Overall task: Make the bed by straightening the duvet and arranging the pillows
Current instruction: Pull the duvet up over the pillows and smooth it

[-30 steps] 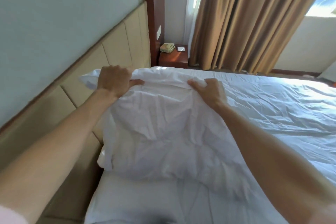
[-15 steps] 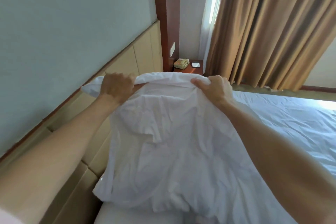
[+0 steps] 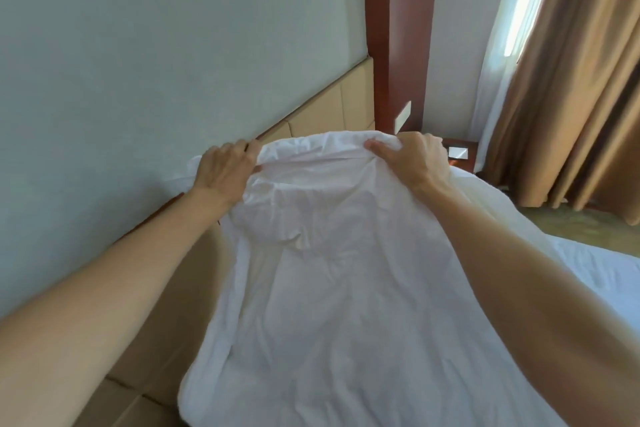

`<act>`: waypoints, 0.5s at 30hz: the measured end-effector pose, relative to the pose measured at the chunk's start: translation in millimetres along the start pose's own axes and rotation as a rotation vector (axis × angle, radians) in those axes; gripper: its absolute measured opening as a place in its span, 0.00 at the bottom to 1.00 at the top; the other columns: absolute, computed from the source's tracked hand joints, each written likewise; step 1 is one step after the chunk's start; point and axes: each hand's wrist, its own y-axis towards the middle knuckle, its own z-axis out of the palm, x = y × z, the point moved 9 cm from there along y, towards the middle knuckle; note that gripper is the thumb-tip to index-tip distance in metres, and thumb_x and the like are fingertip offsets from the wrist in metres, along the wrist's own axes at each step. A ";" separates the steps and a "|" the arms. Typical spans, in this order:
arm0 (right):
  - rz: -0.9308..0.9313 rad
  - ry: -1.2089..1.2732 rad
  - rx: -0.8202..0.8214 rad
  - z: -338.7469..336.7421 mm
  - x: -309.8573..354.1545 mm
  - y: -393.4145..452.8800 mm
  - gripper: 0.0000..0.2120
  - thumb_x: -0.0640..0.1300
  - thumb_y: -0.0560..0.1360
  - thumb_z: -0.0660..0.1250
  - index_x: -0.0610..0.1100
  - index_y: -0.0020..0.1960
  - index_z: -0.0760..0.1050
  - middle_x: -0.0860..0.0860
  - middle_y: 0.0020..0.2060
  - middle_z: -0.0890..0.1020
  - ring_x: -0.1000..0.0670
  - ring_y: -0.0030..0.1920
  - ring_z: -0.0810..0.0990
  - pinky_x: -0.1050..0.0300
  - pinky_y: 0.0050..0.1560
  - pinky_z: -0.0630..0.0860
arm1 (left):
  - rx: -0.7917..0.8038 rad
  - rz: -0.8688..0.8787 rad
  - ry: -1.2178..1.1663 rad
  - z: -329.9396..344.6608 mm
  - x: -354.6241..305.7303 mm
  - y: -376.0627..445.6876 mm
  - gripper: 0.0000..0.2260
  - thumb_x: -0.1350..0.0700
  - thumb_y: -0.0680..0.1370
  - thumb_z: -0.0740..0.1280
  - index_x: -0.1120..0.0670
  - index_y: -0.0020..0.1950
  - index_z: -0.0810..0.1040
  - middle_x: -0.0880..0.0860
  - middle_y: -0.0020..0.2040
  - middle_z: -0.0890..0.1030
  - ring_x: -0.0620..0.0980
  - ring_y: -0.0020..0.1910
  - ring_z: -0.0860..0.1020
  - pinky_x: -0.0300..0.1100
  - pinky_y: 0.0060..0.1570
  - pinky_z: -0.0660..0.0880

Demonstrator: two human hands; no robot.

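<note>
Pillow point(image 3: 329, 288), white, creased, held up by its far edge, hanging toward near side, above bed point(image 3: 602, 274). Left hand point(image 3: 227, 172) at far-left part of that edge, fingers curled over it, thumb pressed on near face; a loose corner of case sticking out left of the hand. Right hand point(image 3: 412, 159) at far-right part of edge, fingers bunched into cloth, thumb pinching along the fold. Both forearms stretched forward, either side of pillow. Padded tan headboard point(image 3: 322, 114) left and behind, running near to far under pale wall point(image 3: 138, 45). Red-brown wood post point(image 3: 398, 28) far centre. Nightstand point(image 3: 460, 152) just beyond right hand, mostly hidden. Brown curtain point(image 3: 571, 97) far right, sheer strip beside it.
</note>
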 end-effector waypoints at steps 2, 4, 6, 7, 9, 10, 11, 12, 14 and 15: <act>-0.005 -0.007 0.033 12.0 -7.7 9.5 0.32 0.75 0.70 0.58 0.46 0.36 0.76 0.49 0.33 0.77 0.44 0.37 0.75 0.50 0.40 0.72 | 0.035 -0.021 0.032 6.5 -1.3 10.5 0.11 0.53 0.81 0.66 0.60 0.57 0.73 0.60 0.51 0.80 0.62 0.46 0.80 0.50 0.39 0.69; 0.007 -0.013 0.090 29.0 -25.3 9.3 0.31 0.75 0.71 0.58 0.46 0.36 0.76 0.50 0.32 0.76 0.44 0.36 0.74 0.51 0.39 0.71 | 0.087 -0.014 0.073 14.4 -13.1 17.7 0.12 0.53 0.81 0.65 0.58 0.60 0.73 0.57 0.53 0.80 0.60 0.47 0.80 0.48 0.40 0.69; 0.039 -0.023 0.121 42.4 -49.4 3.0 0.30 0.75 0.71 0.58 0.47 0.35 0.74 0.50 0.33 0.75 0.44 0.37 0.73 0.52 0.39 0.68 | 0.147 0.009 0.122 24.5 -31.7 21.4 0.11 0.54 0.80 0.66 0.56 0.60 0.73 0.56 0.53 0.81 0.58 0.48 0.81 0.47 0.41 0.70; 0.060 -0.025 0.128 48.2 -62.1 -0.3 0.30 0.74 0.72 0.57 0.48 0.34 0.72 0.50 0.34 0.76 0.44 0.37 0.73 0.52 0.39 0.68 | 0.164 0.014 0.128 30.0 -41.1 22.9 0.10 0.55 0.80 0.66 0.55 0.59 0.73 0.55 0.53 0.81 0.58 0.48 0.81 0.46 0.41 0.70; 0.097 -0.006 0.150 61.2 -85.0 -5.7 0.28 0.73 0.73 0.58 0.49 0.34 0.70 0.49 0.35 0.76 0.43 0.38 0.73 0.50 0.40 0.70 | 0.187 0.007 0.102 41.7 -58.0 26.6 0.09 0.59 0.78 0.66 0.55 0.58 0.74 0.55 0.52 0.82 0.59 0.48 0.81 0.47 0.41 0.71; 0.122 0.026 0.187 71.1 -95.9 -8.1 0.26 0.71 0.74 0.58 0.48 0.36 0.71 0.48 0.37 0.77 0.42 0.40 0.75 0.49 0.41 0.71 | 0.198 0.001 0.084 49.0 -65.9 28.0 0.10 0.60 0.77 0.66 0.55 0.58 0.74 0.55 0.52 0.82 0.59 0.48 0.81 0.47 0.43 0.70; 0.151 0.064 0.241 83.2 -106.8 -10.9 0.25 0.69 0.75 0.59 0.46 0.39 0.72 0.46 0.40 0.78 0.41 0.44 0.76 0.49 0.43 0.72 | 0.209 -0.011 0.065 58.2 -72.6 28.3 0.10 0.60 0.77 0.66 0.55 0.58 0.74 0.55 0.52 0.81 0.58 0.50 0.80 0.48 0.46 0.70; 0.168 0.090 0.313 97.2 -117.7 -14.8 0.24 0.66 0.76 0.60 0.44 0.42 0.72 0.45 0.44 0.78 0.40 0.48 0.76 0.48 0.45 0.72 | 0.234 -0.034 0.042 69.7 -78.0 27.7 0.11 0.60 0.77 0.66 0.55 0.59 0.74 0.55 0.54 0.81 0.58 0.52 0.79 0.48 0.50 0.70; 0.164 0.043 0.452 121.7 -139.9 -27.5 0.23 0.62 0.77 0.62 0.41 0.52 0.71 0.42 0.53 0.75 0.40 0.56 0.74 0.46 0.53 0.72 | 0.324 -0.100 -0.046 96.0 -83.2 16.7 0.15 0.60 0.78 0.65 0.54 0.64 0.71 0.56 0.60 0.78 0.57 0.58 0.76 0.48 0.57 0.69; 0.155 -0.014 0.501 129.7 -151.3 -35.5 0.24 0.61 0.77 0.63 0.40 0.58 0.70 0.42 0.57 0.74 0.40 0.59 0.73 0.45 0.57 0.72 | 0.386 -0.131 -0.102 112.8 -82.4 6.5 0.18 0.59 0.78 0.64 0.54 0.68 0.69 0.57 0.63 0.75 0.58 0.61 0.74 0.49 0.59 0.68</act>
